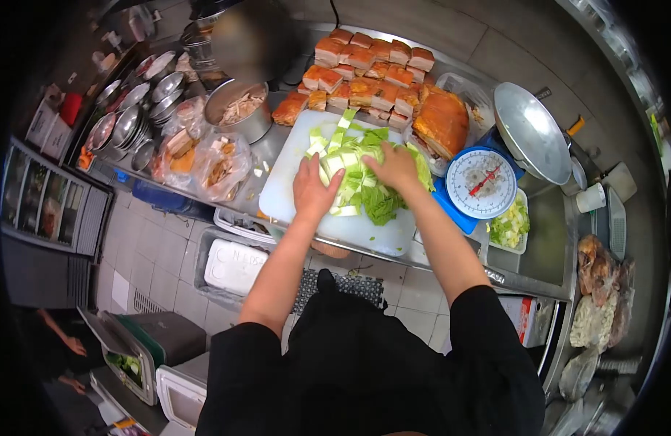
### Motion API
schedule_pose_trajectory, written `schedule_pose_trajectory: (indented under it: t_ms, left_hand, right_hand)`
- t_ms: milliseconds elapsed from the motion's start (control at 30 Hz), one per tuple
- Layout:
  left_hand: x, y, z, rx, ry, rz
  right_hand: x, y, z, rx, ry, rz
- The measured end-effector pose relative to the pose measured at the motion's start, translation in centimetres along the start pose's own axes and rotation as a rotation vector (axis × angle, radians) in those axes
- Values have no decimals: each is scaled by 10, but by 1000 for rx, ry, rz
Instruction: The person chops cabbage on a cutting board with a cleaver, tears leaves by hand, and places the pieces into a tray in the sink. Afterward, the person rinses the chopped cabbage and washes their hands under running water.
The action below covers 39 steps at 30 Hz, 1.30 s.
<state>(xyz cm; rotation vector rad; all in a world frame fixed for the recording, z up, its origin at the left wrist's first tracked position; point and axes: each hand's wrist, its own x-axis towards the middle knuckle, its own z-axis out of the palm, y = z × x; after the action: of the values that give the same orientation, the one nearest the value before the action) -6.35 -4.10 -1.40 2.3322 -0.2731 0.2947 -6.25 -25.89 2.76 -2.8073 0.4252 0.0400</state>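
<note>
A heap of chopped cabbage [359, 168], pale green and white with darker leaf pieces, lies on a white cutting board [284, 190]. My left hand [314, 187] presses on the heap's left side, its thumb over the cut stems and its fingers curved around the edge. From the right, my right hand [394, 168] grips the upper right part of the same heap. Its fingertips are partly hidden among the leaves. Small green bits lie scattered on the board below.
Blocks of roast pork [364, 69] are stacked behind the board. A blue dial scale [482, 182] with a metal pan [532, 131] stands to the right. Leftward are a metal pot [237, 112] of meat and plastic bags [223, 163]. Another person's hand [75, 346] shows lower left.
</note>
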Motion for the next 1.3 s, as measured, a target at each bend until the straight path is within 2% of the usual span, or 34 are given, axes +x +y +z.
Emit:
schedule_pose_trajectory:
  t_ms: [100, 133, 300, 367, 400, 467, 567, 767, 900, 967, 1067, 1133, 1200, 1300]
  left_hand:
    - [6, -2, 28, 15, 106, 105]
    - [8, -3, 31, 6, 80, 91]
    - [33, -9, 45, -237, 180, 121]
    - [40, -9, 48, -296, 177, 133]
    - [45, -7, 48, -349, 190, 150]
    - [52, -4, 45, -420, 167, 134]
    - [60, -1, 42, -498, 166, 143]
    - [87, 20, 26, -462, 267, 219]
    - [100, 53, -6, -442, 391, 332]
    - [94, 79, -23, -449, 423, 383]
    - [69, 123, -37, -574, 425, 480]
    - [40, 172, -40, -645, 402, 593]
    - [1, 230, -26, -792, 379, 583]
    - [-54, 300, 13, -767, 341, 623]
  right_hand:
    - [-13, -28, 11, -59, -21, -6]
    - [-12, -32, 20, -3, 26, 8]
    - [10, -40, 37, 130, 156, 14]
    - [13, -43, 33, 360, 147, 51]
    - [15, -43, 39, 355, 147, 60]
    - [15, -46, 54, 746, 241, 90]
    - [16, -56, 54, 908, 270, 175]
    - [33, -73, 15, 1004, 236, 141]
    - [28, -83, -31, 1027, 323, 40]
    - [13, -82, -54, 1022, 483, -163]
    - [-33, -57, -102, 1093, 503, -300]
    - [-76, -23, -139, 1029, 579, -343]
    - [-119, 24, -167, 982, 627, -334]
    - [-172, 110, -190, 1002, 693, -377]
